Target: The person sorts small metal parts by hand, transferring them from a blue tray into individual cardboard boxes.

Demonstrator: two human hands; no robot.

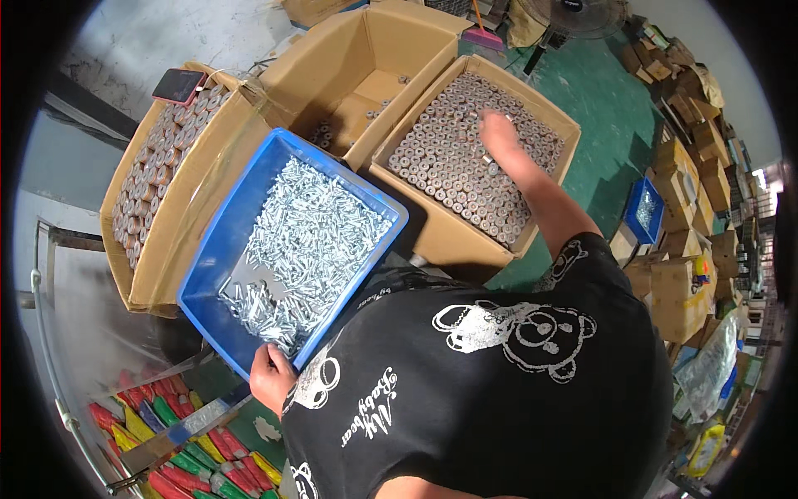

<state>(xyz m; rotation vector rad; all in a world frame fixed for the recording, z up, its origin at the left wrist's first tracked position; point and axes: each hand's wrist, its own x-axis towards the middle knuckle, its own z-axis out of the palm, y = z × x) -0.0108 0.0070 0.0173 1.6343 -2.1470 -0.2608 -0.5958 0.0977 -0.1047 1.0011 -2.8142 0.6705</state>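
My right hand (500, 137) reaches over a cardboard box (465, 241) on the right, packed with upright round parts (440, 154) that have centre holes. Its fingers are bent down among them, and what they hold, if anything, is too small to make out. A shiny metal piece (489, 160) shows beside the wrist. My left hand (272, 378) is curled at the near end of a blue plastic bin (218, 249), close to the loose silvery bolts (307, 233) in it. Its grip is partly hidden.
A cardboard box (324, 58) with a few round parts stands behind the bin. Another box (195, 208) of stacked rollers is at left, with a phone (178, 86) on its rim. Stacked cartons (682, 299), a smaller blue bin (644, 212) and a fan (573, 12) stand farther right.
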